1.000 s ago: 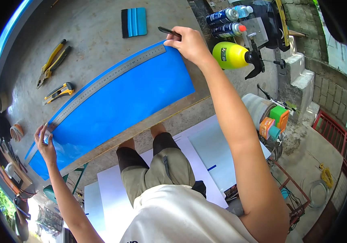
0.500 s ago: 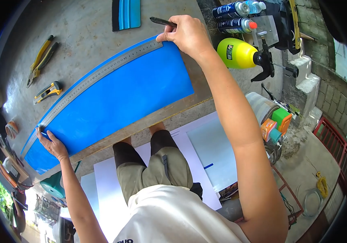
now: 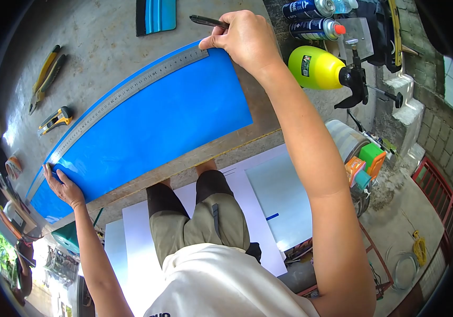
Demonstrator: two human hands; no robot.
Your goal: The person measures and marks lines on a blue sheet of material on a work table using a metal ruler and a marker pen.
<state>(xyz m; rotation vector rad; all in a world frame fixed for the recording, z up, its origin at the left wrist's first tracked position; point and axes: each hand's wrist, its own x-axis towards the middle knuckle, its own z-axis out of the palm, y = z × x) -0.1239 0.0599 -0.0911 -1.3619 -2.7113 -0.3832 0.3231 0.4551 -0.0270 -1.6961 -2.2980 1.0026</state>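
Note:
A long steel ruler (image 3: 131,87) lies along the far curved edge of a blue sheet (image 3: 152,127) on the table. At the ruler's left end, my left hand (image 3: 64,186) rests with its fingers stretched out, pressing on the ruler and sheet. My right hand (image 3: 248,42) is closed around a black pen (image 3: 208,21), which points to the left. The thumb and a fingertip of that same hand touch the ruler's right end near the sheet's corner.
Pliers (image 3: 46,79), a yellow-black utility knife (image 3: 56,120) and a blue squeegee (image 3: 158,16) lie beyond the sheet. A roll of tape (image 3: 13,167) sits at left. To the right are a yellow-green spray bottle (image 3: 315,67) and spray cans (image 3: 313,29). Tabletop edge (image 3: 216,146) runs near my legs.
The view has shifted slightly, so the tabletop things appear a little further left. Both hands stay at the ruler's ends, and the pen is still in my right hand.

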